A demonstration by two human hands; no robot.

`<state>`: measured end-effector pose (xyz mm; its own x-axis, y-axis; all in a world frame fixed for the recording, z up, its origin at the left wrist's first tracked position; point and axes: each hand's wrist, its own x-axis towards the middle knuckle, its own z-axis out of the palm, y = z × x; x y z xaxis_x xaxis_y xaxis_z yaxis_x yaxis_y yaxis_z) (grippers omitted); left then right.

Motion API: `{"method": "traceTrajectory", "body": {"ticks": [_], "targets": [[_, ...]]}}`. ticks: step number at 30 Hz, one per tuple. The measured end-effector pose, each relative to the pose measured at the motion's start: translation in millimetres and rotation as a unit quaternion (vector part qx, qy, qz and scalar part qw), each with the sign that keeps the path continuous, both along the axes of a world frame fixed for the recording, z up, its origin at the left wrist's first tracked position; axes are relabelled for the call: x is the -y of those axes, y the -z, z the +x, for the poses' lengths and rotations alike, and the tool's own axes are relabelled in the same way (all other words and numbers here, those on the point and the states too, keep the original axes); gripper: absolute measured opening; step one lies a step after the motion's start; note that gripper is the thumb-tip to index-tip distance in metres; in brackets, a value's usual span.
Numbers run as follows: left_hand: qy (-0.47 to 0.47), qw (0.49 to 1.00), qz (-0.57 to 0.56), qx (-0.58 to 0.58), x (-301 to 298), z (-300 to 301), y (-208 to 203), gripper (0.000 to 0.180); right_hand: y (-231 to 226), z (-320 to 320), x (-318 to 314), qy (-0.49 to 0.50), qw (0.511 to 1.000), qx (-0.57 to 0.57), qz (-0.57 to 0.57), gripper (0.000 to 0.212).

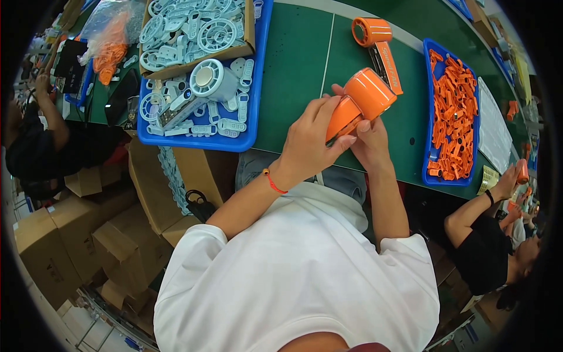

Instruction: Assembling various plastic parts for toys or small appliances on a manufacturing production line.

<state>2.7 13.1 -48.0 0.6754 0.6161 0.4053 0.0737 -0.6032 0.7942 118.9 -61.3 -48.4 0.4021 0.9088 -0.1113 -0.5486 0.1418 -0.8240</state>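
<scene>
Over the near edge of the green table, both hands hold an orange handheld fan (370, 92) with a glossy round head and a folded or short handle. My left hand (308, 135) is closed around the handle side, its thumb and fingers on either side. My right hand (374, 144) grips the fan from below and the right, its thumb on the lower edge; its other fingers are partly hidden behind the fan. Just beyond lies a second orange fan (372, 31), its handle (389, 66) stretched toward me with a dark gap along one side.
A blue tray (249, 138) at left holds pale-blue fan parts and a cardboard box (250, 44) of more. At right, another blue tray (427, 117) carries small orange parts, beside a white sheet (494, 126). Cardboard boxes (70, 234) stand lower left. Other people sit at both sides.
</scene>
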Motion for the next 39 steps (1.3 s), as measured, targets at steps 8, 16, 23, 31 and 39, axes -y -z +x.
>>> {"method": "traceTrajectory", "body": {"ticks": [8,16,23,31,39], "targets": [[-0.019,0.999,0.029,-0.014,2,2,4,0.057,4,2,1,-0.002,1.0,0.014,-0.015,0.084],[-0.057,0.993,-0.066,0.085,7,4,3,0.035,-22,-8,2,-0.036,0.993,0.115,-0.017,0.08],[0.082,0.996,0.045,0.005,8,-38,-5,0.014,-45,21,13,-0.056,0.755,0.612,-0.229,0.073],[0.044,0.947,0.304,-0.096,-24,19,-41,0.04,-19,23,43,0.051,0.642,0.743,-0.181,0.069],[0.134,0.896,0.387,-0.172,-33,34,-25,0.048,-7,20,43,0.099,0.664,0.726,-0.149,0.05]]}}
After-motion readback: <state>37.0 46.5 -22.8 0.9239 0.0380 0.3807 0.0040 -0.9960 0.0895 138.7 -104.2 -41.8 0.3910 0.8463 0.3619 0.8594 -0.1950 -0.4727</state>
